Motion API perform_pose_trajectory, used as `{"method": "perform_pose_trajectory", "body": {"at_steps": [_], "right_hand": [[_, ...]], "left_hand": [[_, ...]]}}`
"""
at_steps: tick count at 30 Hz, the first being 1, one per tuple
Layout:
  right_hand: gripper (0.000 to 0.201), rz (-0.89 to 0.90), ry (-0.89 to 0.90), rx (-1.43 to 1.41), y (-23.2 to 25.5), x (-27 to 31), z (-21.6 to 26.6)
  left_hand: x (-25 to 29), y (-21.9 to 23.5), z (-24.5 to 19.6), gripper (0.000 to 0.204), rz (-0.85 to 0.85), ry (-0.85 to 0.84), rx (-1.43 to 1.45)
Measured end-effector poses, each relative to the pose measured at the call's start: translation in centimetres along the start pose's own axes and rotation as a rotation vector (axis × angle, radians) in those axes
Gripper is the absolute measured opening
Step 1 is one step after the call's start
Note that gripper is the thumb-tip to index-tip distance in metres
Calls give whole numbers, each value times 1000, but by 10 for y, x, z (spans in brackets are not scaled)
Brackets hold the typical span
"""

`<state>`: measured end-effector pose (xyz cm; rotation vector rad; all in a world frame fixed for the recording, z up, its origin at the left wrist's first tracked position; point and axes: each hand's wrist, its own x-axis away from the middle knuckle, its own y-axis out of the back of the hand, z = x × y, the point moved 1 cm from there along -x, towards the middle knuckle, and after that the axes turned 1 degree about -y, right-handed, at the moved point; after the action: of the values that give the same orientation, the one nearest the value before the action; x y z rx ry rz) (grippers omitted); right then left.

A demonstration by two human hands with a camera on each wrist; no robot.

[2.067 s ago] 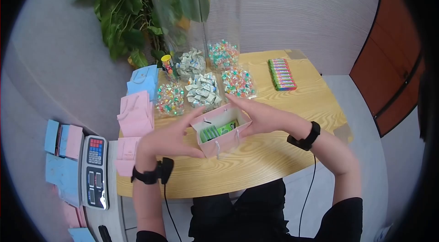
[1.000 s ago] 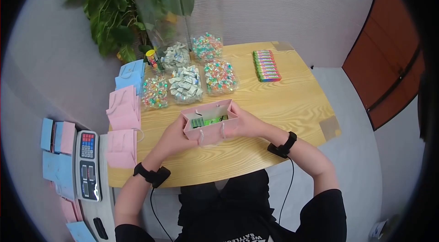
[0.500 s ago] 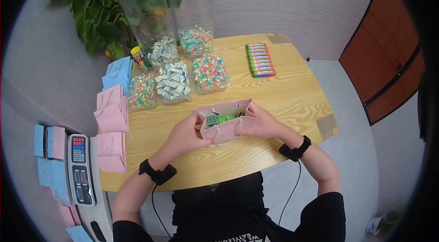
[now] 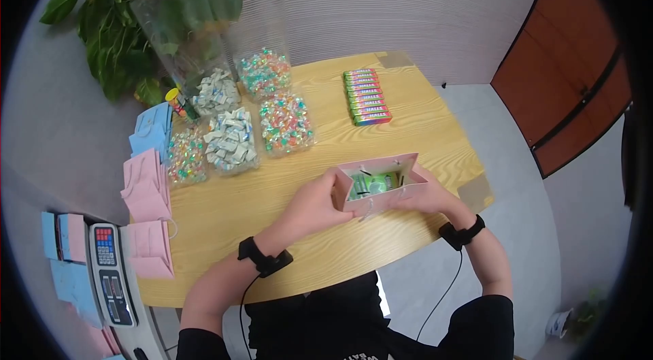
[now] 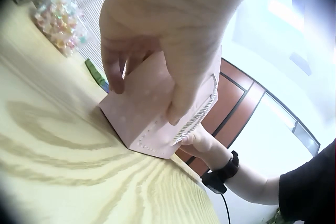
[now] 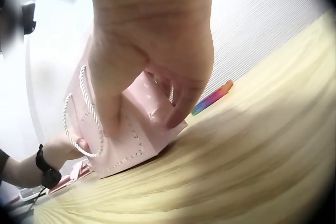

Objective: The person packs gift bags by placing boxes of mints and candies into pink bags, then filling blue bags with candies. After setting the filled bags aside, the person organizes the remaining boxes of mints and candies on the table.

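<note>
A small pink paper gift bag (image 4: 391, 201) with white rope handles (image 6: 88, 103) stands on the wooden table, its mouth facing up. Inside it lie a green pack (image 4: 382, 183) and several small green-grey sticks (image 4: 360, 185). My left hand (image 4: 314, 205) grips the bag's left end, thumb on the near face and fingers on the far side. At the other end my right hand (image 4: 433, 193) holds it the same way. In both wrist views the bag's bottom edge is right at the tabletop.
Beyond the bag lies a row of Halls candy sticks (image 4: 367, 98). Clear bags of wrapped candies (image 4: 286, 125) and white-wrapped sweets (image 4: 231, 142) stand back left, near a yellow-capped tube (image 4: 175, 98). Pink bags (image 4: 151, 248), blue bags (image 4: 151, 128) and a scale (image 4: 114, 278) are at left.
Both hands have carried the pink gift bag rightward over the table. My left hand's fingers, spread wide at first, have closed in around its left end. The head view has shifted too.
</note>
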<state>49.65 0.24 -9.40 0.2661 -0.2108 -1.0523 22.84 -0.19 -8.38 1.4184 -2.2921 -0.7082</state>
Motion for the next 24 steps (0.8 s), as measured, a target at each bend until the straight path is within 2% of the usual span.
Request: {"method": "perform_pose_trajectory", "body": {"at_steps": [2, 4, 7, 9, 11, 12, 14, 17, 19, 22, 24], "right_hand": [[81, -52, -3, 41, 22, 6, -10], [77, -220, 1, 206, 51, 9, -20], [73, -281, 53, 120, 96, -2, -7], [65, -315, 76, 198, 127, -9, -16], [52, -410, -3, 131, 156, -21, -25], [52, -412, 0, 145, 166, -28, -28], [46, -552, -33, 143, 180, -43, -31], [45, -657, -35, 151, 190, -72, -47], [47, -665, 47, 240, 196, -88, -63], [41, -696, -160, 322, 187, -110, -78], [38, -661, -181, 324, 193, -118, -90]], "left_hand": [[-22, -11, -10, 61, -28, -107, -72], [-51, -22, -24, 59, -79, -132, -31], [-103, -34, -45, 57, -159, -212, 62], [-143, -35, -60, 57, -199, -279, 121], [-182, -35, -71, 58, -151, -300, 64], [-199, -34, -73, 58, -157, -310, 71], [-232, -38, -70, 60, -157, -335, 79], [-275, -44, -52, 61, -193, -326, 75], [-287, -49, -40, 59, -205, -323, 83], [-298, -43, -25, 53, -206, -271, 69], [-302, -44, -22, 48, -207, -218, -23]]}}
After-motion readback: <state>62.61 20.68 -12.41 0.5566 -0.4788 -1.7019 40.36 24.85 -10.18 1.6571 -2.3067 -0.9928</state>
